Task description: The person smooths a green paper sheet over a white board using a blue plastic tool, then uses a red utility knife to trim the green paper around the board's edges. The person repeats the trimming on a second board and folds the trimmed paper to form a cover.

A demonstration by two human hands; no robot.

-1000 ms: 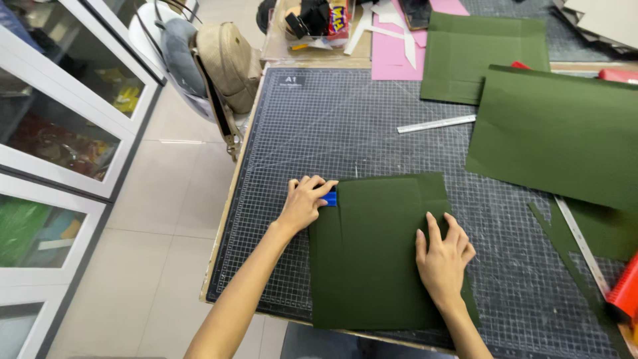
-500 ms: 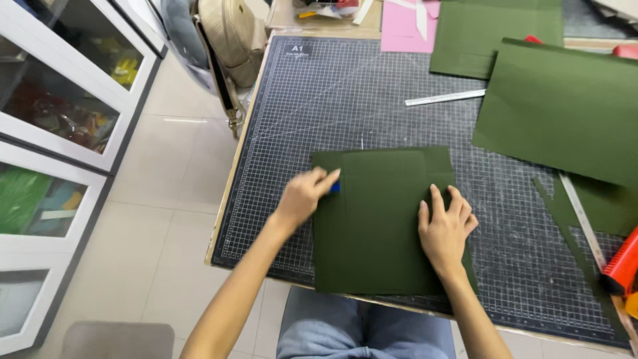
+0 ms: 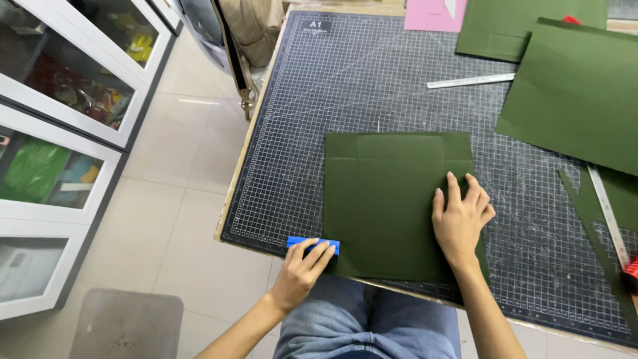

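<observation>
Our left hand [image 3: 302,269] grips a small blue plastic scraper [image 3: 312,244], its long axis crosswise at the near-left corner of the dark green folded card sheet [image 3: 389,199], which our right hand [image 3: 458,219] presses flat, fingers spread.

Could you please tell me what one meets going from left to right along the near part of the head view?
Glass-fronted cabinet → grey mat on the floor → left hand on a blue tool → folded green card → right hand → green strip → metal ruler.
</observation>
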